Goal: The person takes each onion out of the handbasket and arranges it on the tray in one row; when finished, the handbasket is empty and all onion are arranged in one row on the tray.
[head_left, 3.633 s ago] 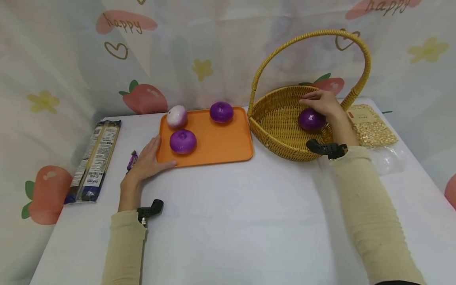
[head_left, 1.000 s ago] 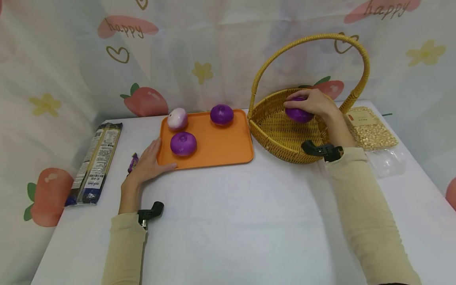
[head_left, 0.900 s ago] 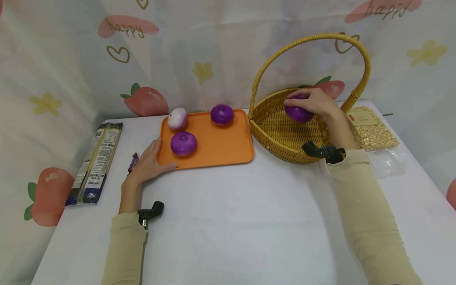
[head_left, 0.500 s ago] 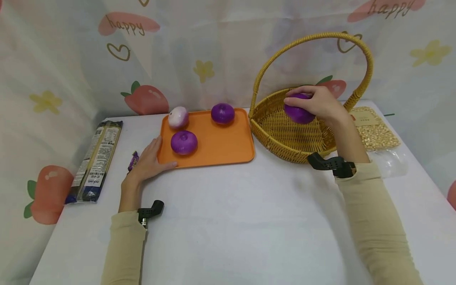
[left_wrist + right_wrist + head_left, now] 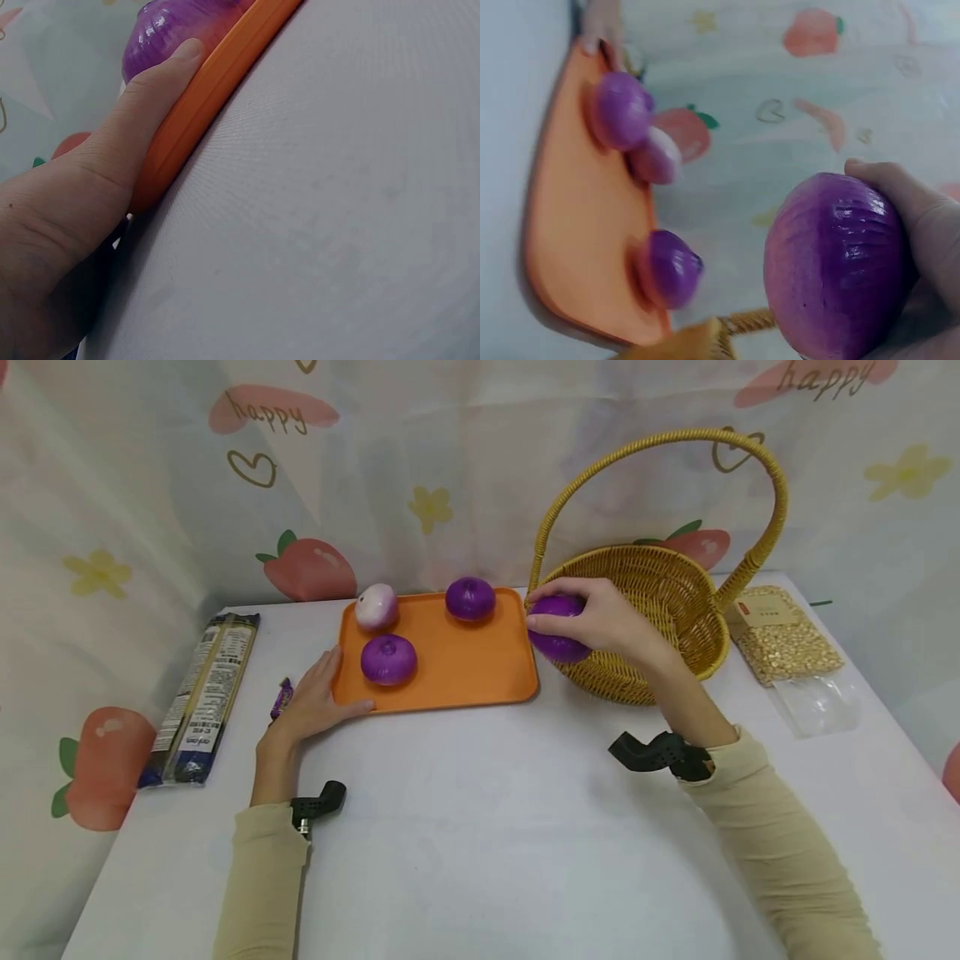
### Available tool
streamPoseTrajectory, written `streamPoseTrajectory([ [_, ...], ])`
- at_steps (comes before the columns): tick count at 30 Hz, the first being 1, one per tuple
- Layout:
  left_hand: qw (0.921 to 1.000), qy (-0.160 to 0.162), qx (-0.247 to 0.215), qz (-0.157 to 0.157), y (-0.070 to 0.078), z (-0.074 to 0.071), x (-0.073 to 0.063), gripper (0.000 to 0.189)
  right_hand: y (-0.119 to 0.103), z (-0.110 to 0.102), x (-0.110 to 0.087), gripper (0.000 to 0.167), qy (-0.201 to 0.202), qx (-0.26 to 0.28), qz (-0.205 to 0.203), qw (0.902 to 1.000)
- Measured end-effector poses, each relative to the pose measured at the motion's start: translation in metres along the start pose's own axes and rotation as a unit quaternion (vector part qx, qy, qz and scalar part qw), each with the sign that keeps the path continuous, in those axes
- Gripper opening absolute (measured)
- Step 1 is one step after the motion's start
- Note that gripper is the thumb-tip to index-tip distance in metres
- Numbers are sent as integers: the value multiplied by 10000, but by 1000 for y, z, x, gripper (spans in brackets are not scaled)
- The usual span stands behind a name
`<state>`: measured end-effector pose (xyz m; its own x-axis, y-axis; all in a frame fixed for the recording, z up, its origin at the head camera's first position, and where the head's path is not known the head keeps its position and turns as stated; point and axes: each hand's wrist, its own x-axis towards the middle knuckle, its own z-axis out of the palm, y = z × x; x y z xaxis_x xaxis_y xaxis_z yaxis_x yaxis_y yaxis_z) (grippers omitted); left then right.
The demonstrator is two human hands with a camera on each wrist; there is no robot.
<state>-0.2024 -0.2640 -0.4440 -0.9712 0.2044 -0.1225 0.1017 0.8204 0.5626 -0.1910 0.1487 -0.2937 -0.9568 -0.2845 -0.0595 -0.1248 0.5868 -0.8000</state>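
Note:
In the head view my right hand (image 5: 603,618) grips a purple onion (image 5: 558,639), with fingers and thumb round its sides. The onion is up in front of the left side of a wicker basket (image 5: 637,685) with a tall handle. Its shiny ribbed skin fills much of the right wrist view. My left hand (image 5: 311,697) rests at the near left corner of an orange tray (image 5: 465,668), its thumb straight along the rim. On the tray sit a purple onion (image 5: 388,660) near that hand, a white-and-purple onion (image 5: 377,607) behind it, and another purple onion (image 5: 470,599) at the back.
A long dark packet (image 5: 202,697) lies at the table's left. A small purple-wrapped candy (image 5: 282,697) is beside my left hand. Right of the basket lies a clear bag of pale grains (image 5: 787,639). A patterned curtain (image 5: 435,460) hangs behind the white table (image 5: 480,835).
My right hand has taken hold of the purple onion in the basket, lifted it and carried it left past the basket's rim. My left hand stays at the tray.

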Motion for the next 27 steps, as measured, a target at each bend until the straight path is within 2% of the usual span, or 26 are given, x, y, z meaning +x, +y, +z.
streamPoseTrajectory([
  [5, 10000, 15, -82, -10, 1, 0, 0, 116, 1, 32, 12, 40, -252, -378, -180, 9988],
  [10, 10000, 26, -34, 20, 0, 0, 0, 116, -2, 53, 28, 38, -323, -678, -470, 9961],
  [14, 10000, 9, -58, -3, 0, 0, 1, 117, -1, 65, 41, 37, -406, -790, -556, 9945],
  [18, 10000, -13, -85, -29, 0, 0, 1, 118, 1, 74, 52, 38, -294, -947, -593, 9933],
  [27, 9999, 40, -65, 122, -1, -1, 1, 116, 15, 98, 69, 42, -203, -787, -599, 9949],
])
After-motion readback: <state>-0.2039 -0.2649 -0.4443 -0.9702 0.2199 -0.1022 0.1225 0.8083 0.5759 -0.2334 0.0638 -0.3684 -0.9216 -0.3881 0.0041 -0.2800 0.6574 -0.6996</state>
